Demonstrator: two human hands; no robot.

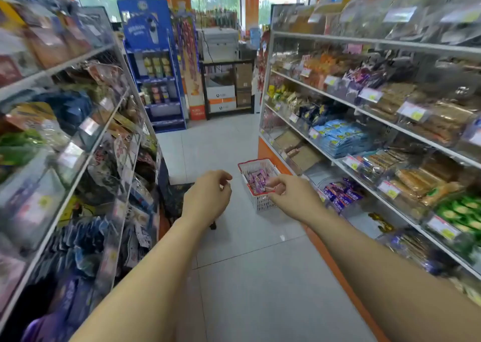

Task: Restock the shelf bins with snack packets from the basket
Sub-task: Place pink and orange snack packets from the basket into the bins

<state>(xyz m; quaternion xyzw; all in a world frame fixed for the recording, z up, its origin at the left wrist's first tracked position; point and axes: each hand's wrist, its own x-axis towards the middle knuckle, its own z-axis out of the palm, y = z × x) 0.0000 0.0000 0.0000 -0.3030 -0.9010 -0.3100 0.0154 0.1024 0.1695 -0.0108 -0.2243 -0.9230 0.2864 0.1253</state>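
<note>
Nothing here can be read for certain, since blur smears every print. The price tags (412,112) on the right-hand shelf edges show only pale cards with yellow-green patches. The lettering on the blue display stand (148,29), the orange banner (252,0) and the purple snack packets (256,181) in the basket (251,162) stays illegible.

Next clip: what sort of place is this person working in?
Probably a small grocery or convenience store: white metal shelves of bagged snacks with white price tags, a tall blue cardboard display stand, and a red-rimmed white plastic basket of purple snack packets.
</note>
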